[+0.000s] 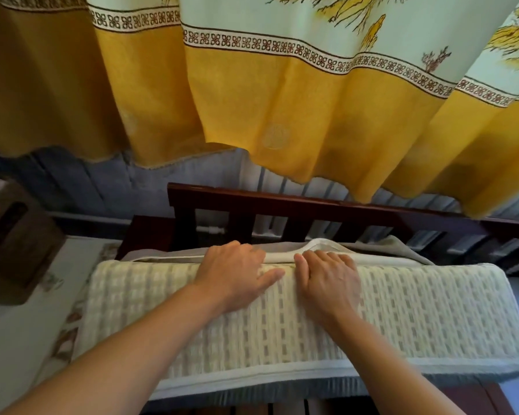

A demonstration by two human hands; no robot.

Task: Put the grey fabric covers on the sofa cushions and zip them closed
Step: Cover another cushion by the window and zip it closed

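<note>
At frame centre, the left hand and right hand press flat, fingers together, on the sofa cushion's far edge beside the bunched grey cover, which could snag if tugged unevenly.

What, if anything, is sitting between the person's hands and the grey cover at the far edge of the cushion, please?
Nothing visible. The left hand and right hand both rest on the cushion at its far edge, fingertips already at the grey cover bunched there. The sofa's wooden backrest lies beyond it.
</note>
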